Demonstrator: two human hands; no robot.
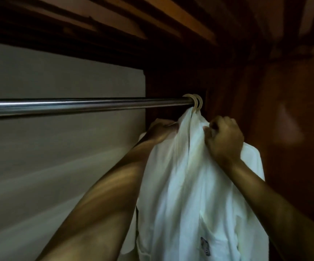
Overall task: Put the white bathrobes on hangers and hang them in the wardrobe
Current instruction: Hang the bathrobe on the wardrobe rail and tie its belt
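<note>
Head view shows one metal rail [77,106] running left to right, with two hanger hooks [194,102] at its right end. Below them the left hand [161,129] and right hand [224,138] each grip the white bathrobes [190,185], beside the wardrobe wall [284,110].

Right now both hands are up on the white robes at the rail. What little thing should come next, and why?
Probably tug the collar cloth straight, then let go. Two hanger hooks already sit over the metal rail at its far end, so the white bathrobes are hung. The right hand grips bunched fabric near the collar, and the left hand holds the other shoulder, which suggests only smoothing remains.
</note>
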